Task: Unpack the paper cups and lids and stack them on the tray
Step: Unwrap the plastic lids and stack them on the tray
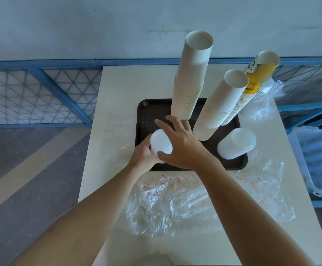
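Fingers (pixel 145 141) curled round lid stack (pixel 160 143)

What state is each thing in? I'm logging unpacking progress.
Tall white cup stack: upright on tray.
Shorter white cup stack: upright on tray.
Yellow cup stack: upright, unwrapped.
Held lid stack: gripped by left hand, right hand touching.
Other lid stack: on tray.
Front wrappers: empty.
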